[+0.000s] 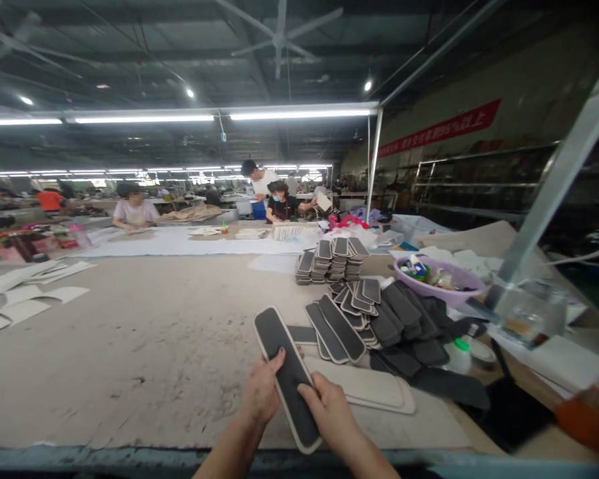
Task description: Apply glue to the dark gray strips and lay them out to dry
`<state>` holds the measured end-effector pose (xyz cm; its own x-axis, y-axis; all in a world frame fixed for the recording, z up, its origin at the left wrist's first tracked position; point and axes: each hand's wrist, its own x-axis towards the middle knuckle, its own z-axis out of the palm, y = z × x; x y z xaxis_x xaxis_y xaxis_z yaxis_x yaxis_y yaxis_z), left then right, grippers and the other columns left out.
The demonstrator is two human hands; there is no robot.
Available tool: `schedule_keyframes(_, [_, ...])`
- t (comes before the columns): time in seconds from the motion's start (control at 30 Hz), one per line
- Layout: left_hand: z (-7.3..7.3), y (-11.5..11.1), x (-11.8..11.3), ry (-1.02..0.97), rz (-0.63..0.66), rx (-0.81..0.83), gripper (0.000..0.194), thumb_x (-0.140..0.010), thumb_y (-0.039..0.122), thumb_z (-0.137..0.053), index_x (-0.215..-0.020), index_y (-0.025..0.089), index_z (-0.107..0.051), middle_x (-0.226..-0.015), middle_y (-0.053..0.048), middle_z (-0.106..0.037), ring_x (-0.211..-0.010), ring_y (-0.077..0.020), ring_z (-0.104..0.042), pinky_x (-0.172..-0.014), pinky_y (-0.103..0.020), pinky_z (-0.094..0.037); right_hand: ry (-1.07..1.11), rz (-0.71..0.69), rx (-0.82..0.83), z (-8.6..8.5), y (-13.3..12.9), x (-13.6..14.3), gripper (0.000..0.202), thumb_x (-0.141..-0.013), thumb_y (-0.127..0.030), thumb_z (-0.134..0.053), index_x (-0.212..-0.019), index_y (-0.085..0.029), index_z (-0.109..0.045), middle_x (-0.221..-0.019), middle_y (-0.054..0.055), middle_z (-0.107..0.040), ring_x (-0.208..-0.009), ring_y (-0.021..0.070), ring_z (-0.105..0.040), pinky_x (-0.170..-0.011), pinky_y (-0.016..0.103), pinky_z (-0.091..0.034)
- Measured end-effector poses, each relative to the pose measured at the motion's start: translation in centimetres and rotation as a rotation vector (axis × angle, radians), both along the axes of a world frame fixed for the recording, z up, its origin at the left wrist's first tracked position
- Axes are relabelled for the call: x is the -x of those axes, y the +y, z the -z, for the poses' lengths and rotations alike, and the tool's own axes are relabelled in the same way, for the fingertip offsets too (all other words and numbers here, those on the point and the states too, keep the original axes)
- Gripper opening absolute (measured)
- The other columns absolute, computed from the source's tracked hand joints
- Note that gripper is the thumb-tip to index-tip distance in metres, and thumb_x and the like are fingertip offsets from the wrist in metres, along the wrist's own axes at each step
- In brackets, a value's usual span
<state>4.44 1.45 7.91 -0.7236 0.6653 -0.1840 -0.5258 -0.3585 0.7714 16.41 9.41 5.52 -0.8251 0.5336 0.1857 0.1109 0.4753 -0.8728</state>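
We held one long dark panel with a pale border (290, 374), tilted above the near part of the table. Our left hand (263, 391) gripped its left edge and our right hand (330, 407) its right edge, fingers closed on it, each thumb on the dark face. Beyond it we counted four upright stacks (332, 261) of similar panels, one loose heap (342, 322), two overlapping cream panels (372, 384) and one purple basin (442, 286) of small items. Pale cut pieces (27, 293) lay at the far left.

We had a brown, dark-marked table (144, 339) before us in a large hall, under tube lights (144, 119) and a ceiling fan (279, 36), with a red banner (439, 128) on the right wall. Three people showed most clearly across from us.

The heap's panels overlapped too much to count; the orange thing (592, 416) at right was blurred, our fingertips beneath the panel hidden.
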Motion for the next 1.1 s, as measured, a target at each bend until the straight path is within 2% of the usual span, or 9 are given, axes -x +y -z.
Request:
schedule_keyframes(0.1, [-0.7,0.7,0.8,-0.056,-0.083,0.009,0.029,-0.069,0.025,-0.072,-0.093,0.011,-0.063,-0.077,-0.009,-0.071,-0.066,-0.0201,-0.067,-0.065,-0.032,-0.055,-0.019,0.003,-0.037,-0.1,0.2,-0.1,0.025,-0.086,-0.037,-0.043,-0.067,-0.021,-0.042,-0.060,-0.002,-0.050,-0.060,0.0149,-0.050,-0.057,0.023,-0.033])
schedule_keyframes(0.3, [-1.8,0.2,2.5,-0.032,-0.152,-0.089,0.036,-0.068,0.017,-0.072,-0.102,0.012,-0.061,-0.085,-0.008,-0.071,-0.077,-0.0214,-0.068,-0.072,-0.033,-0.054,-0.020,-0.015,-0.083,0.5,-0.1,-0.2,0.027,-0.088,-0.038,-0.041,-0.067,-0.021,-0.042,-0.059,-0.002,-0.050,-0.059,0.0144,-0.049,-0.056,0.023,-0.031])
schedule_keyframes(0.43, [-1.7,-0.7,1.4,-0.023,-0.007,-0.072,0.038,-0.066,0.020,-0.075,-0.101,0.014,-0.063,-0.083,-0.008,-0.071,-0.076,-0.0218,-0.067,-0.072,-0.033,-0.054,-0.011,-0.027,-0.030,1.1,-0.1,-0.2,0.029,-0.087,-0.040,-0.041,-0.066,-0.020,-0.045,-0.062,0.000,-0.053,-0.062,0.0155,-0.052,-0.057,0.023,-0.034])
schedule_keyframes(0.5, [-0.9,-0.9,0.2,-0.053,0.095,-0.024,0.037,-0.063,0.019,-0.077,-0.097,0.013,-0.065,-0.082,-0.008,-0.071,-0.077,-0.0222,-0.067,-0.072,-0.033,-0.053,-0.002,-0.041,0.000,1.3,0.1,-0.1,0.028,-0.087,-0.040,-0.041,-0.068,-0.020,-0.048,-0.065,0.001,-0.056,-0.065,0.0164,-0.054,-0.060,0.023,-0.036])
schedule_keyframes(0.57, [0.1,-0.8,-1.0,-0.071,0.117,0.001,0.034,-0.060,0.018,-0.079,-0.091,0.012,-0.066,-0.082,-0.009,-0.071,-0.076,-0.0214,-0.067,-0.071,-0.031,-0.053,0.000,-0.056,0.000,1.4,0.3,-0.1,0.027,-0.085,-0.039,-0.042,-0.070,-0.019,-0.050,-0.067,0.002,-0.058,-0.067,0.0170,-0.055,-0.061,0.023,-0.037])
schedule_keyframes(0.7, [0.7,-0.7,-1.3,-0.061,0.034,0.051,0.025,-0.062,0.020,-0.078,-0.082,0.008,-0.068,-0.076,-0.011,-0.070,-0.067,-0.0181,-0.065,-0.063,-0.027,-0.052,0.018,-0.136,0.003,1.1,0.2,-0.3,0.023,-0.083,-0.034,-0.044,-0.068,-0.018,-0.053,-0.067,0.001,-0.059,-0.066,0.0166,-0.054,-0.062,0.022,-0.038])
schedule_keyframes(0.93, [-2.6,-2.2,2.7,-0.107,-0.110,0.078,0.011,-0.070,0.014,-0.070,-0.077,0.006,-0.067,-0.066,-0.010,-0.069,-0.055,-0.0174,-0.064,-0.055,-0.028,-0.054,0.020,-0.237,0.047,0.7,-0.4,-1.0,0.023,-0.081,-0.031,-0.047,-0.065,-0.017,-0.054,-0.063,-0.001,-0.054,-0.062,0.0144,-0.049,-0.058,0.021,-0.036])
schedule_keyframes(1.0, [-2.8,-2.7,3.8,-0.095,-0.196,0.059,0.010,-0.069,0.010,-0.068,-0.079,0.008,-0.066,-0.064,-0.008,-0.068,-0.054,-0.0169,-0.064,-0.054,-0.027,-0.054,0.011,-0.272,0.059,0.7,-0.6,-1.0,0.021,-0.080,-0.029,-0.048,-0.062,-0.018,-0.051,-0.060,-0.003,-0.051,-0.059,0.0128,-0.046,-0.054,0.020,-0.033])
schedule_keyframes(1.1, [-2.4,-3.1,4.9,-0.045,-0.323,0.004,0.022,-0.067,0.003,-0.066,-0.087,0.014,-0.064,-0.066,-0.004,-0.069,-0.057,-0.0155,-0.065,-0.054,-0.024,-0.053,0.012,-0.289,0.066,0.9,-0.9,-0.9,0.019,-0.078,-0.027,-0.048,-0.061,-0.018,-0.049,-0.058,-0.004,-0.049,-0.057,0.0113,-0.044,-0.051,0.020,-0.029])
